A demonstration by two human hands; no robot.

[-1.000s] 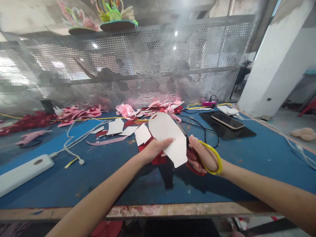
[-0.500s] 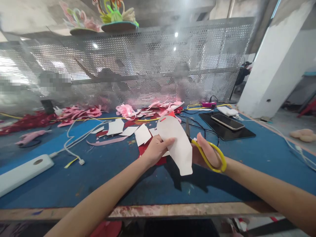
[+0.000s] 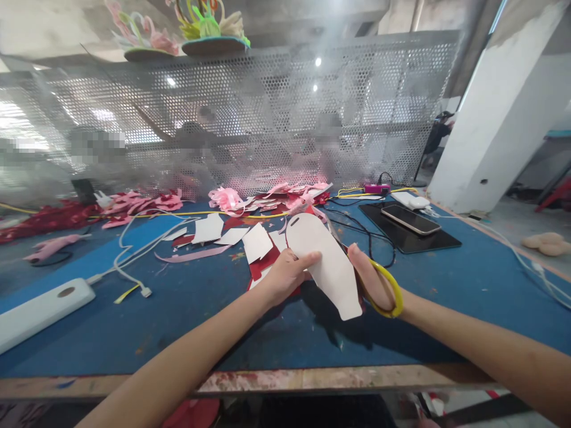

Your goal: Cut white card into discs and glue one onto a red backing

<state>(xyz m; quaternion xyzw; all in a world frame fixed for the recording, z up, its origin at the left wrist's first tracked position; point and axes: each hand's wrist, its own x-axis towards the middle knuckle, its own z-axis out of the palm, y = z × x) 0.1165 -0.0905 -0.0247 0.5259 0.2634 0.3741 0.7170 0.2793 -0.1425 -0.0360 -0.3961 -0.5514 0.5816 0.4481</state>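
Above the blue table, my left hand (image 3: 288, 270) pinches a white card cutout (image 3: 328, 261) between thumb and fingers, the thumb lying on its face. The cutout has a rounded top with a small slot and narrows to a tab at the bottom. On its right side, my right hand (image 3: 372, 276) is closed round yellow-handled scissors (image 3: 395, 297). The blades are mostly hidden along the cutout's right edge, so I cannot tell how far apart they are. White and red card pieces (image 3: 257, 242) lie just beyond my left hand.
A phone (image 3: 410, 220) rests on a black tablet (image 3: 450, 242) at the right. A white power strip (image 3: 49, 315) with cables lies left, near a pink glue gun (image 3: 56, 246). Pink and red scraps (image 3: 276, 199) line the back, before a perforated metal screen (image 3: 276, 113).
The cutout has turned slightly, its bottom tab swinging right. The scissors have tilted in against its right edge, and their blades are now mostly out of sight.
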